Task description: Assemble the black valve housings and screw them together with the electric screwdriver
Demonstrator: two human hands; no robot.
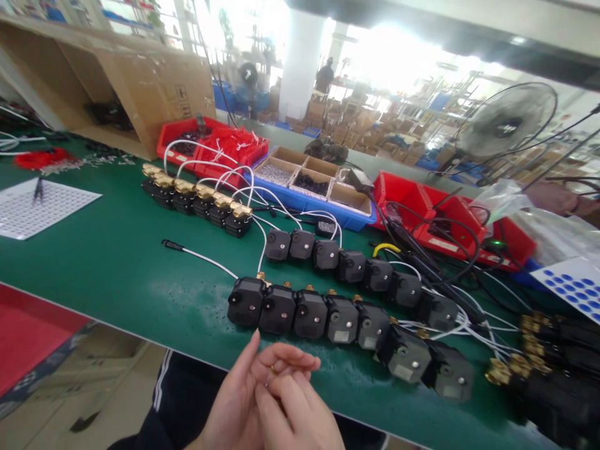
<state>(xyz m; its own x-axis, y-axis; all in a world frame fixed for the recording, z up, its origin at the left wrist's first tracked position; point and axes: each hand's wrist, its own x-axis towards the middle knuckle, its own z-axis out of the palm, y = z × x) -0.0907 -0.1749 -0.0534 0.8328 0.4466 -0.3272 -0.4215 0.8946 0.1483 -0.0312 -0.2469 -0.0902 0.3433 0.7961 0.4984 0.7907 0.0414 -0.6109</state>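
My left hand (pixel 238 390) is held palm up and cupped over the front edge of the bench, its thumb apart from the curved fingers. My right hand (pixel 300 412) reaches into that palm with fingers bunched together; whatever they pinch is hidden. Just beyond my hands stands a front row of black boxy actuators (pixel 276 310) with brass fittings. Behind it runs a second row of black actuators (pixel 325 255) with white cables. From the front row's left end, a white cable with a black connector (pixel 173 245) stretches out to the left.
More brass-fitted units (pixel 201 203) stand further left. Along the back sit red bins (pixel 229 150), a blue tray (pixel 304 201) of small parts and more red bins (pixel 440 234). Dark brass-fitted units (pixel 557 350) crowd the right. A label sheet (pixel 60 203) and a cardboard box (pixel 154 87) are left.
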